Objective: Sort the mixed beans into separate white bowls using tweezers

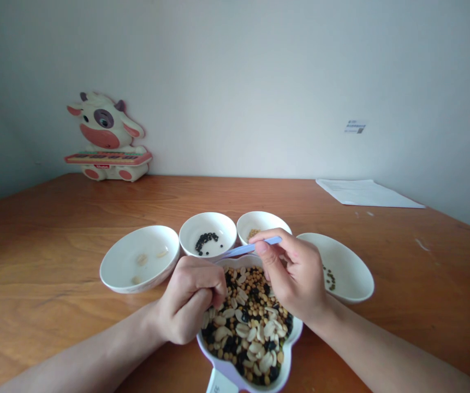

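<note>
My right hand (296, 270) pinches a slim light purple plastic stick (245, 249) between thumb and fingers. The stick slants down to the left over the far rim of a lilac and white shaped dish (297, 333). Its far end passes behind my left hand (196, 297), so I cannot tell what kind of tool it is. Curled closed, my left hand is over the dish's left side; whatever it may hold is hidden. Mixed peanut halves (255, 333), yellow beans (255, 281) and black beans (230, 344) fill the dish.
Behind the dish stand white bowls: one with pale pieces (114, 265), one with black beans (228, 226), one with yellow beans (259, 218), and one with small greenish beans (357, 273). A cow toy keyboard (109, 136) and papers (366, 194) are by the wall.
</note>
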Demonstrator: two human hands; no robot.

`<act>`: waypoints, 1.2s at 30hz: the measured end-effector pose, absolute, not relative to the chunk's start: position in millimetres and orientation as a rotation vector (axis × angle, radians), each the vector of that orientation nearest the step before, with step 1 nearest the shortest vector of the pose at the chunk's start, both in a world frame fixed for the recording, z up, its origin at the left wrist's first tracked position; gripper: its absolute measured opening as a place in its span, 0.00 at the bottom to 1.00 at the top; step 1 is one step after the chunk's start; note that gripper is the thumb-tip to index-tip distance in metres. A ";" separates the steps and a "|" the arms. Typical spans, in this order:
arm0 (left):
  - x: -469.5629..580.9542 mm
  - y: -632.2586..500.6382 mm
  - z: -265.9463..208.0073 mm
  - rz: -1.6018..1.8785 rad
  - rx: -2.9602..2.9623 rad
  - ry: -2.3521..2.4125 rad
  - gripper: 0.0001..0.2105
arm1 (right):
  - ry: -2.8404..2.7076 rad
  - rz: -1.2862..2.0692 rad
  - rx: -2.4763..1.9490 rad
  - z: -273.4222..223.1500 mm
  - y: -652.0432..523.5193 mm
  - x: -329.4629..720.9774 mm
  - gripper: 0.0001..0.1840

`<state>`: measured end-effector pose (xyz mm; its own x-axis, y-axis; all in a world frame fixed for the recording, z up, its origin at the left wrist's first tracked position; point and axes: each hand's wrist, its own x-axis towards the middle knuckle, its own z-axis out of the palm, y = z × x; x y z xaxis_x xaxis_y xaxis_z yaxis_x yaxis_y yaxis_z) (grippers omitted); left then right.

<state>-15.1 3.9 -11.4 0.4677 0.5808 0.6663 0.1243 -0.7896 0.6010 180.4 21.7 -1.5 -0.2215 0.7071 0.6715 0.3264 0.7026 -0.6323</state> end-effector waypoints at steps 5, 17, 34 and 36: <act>-14.2 4.2 -12.7 1.292 2.239 0.569 0.12 | -1.909 0.436 -0.773 2.6 22.5 181.7 0.08; -12.2 4.2 -10.0 1.275 2.242 0.597 0.12 | -2.141 0.456 -0.752 1.2 28.2 180.4 0.09; -10.3 3.1 -6.1 1.190 2.244 0.612 0.12 | -2.128 0.446 -0.766 2.1 28.7 182.9 0.08; -10.6 0.6 -1.5 1.096 2.234 0.649 0.12 | -2.127 0.448 -0.768 2.1 29.0 183.0 0.08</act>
<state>-10.6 0.6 -1.5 0.5480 0.6337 0.5460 0.1739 -0.7248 0.6666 183.0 29.0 2.1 -0.4847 0.6575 0.5769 0.3687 0.7517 -0.5468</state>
